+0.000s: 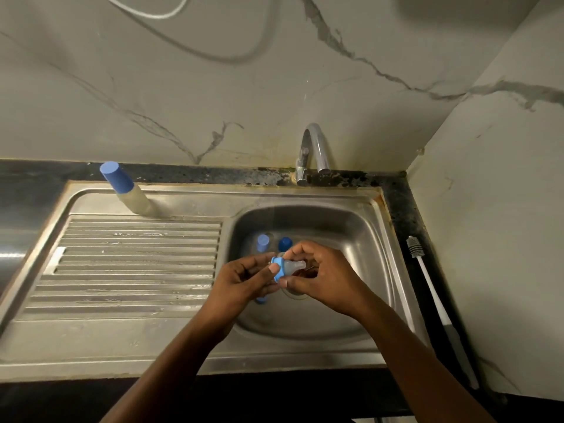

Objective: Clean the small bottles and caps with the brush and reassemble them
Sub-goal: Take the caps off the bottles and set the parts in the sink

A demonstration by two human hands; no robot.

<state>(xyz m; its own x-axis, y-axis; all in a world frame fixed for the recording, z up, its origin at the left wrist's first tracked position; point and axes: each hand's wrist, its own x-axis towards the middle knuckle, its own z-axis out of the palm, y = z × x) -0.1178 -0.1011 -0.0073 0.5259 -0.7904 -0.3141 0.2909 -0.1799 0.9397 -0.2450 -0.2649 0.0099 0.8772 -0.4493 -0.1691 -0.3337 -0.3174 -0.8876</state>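
Note:
Over the sink basin (360,239) both hands hold one small piece: a blue screw ring with a clear teat (287,268) pointing right. My left hand (244,282) grips the blue ring from the left. My right hand (323,273) pinches the teat end from the right. Behind the hands, inside the basin, stand two small bottles, one with a light blue cap (262,242) and one with a darker blue cap (285,243). A bit of blue (260,300) shows under my left hand. The white bottle brush (433,297) lies on the counter right of the sink.
A capped bottle with a blue lid (125,190) stands at the back of the ribbed steel drainboard (137,264). A chrome tap (314,151) rises behind the basin. Marble walls close in at the back and the right. A white cable (146,13) hangs on the wall.

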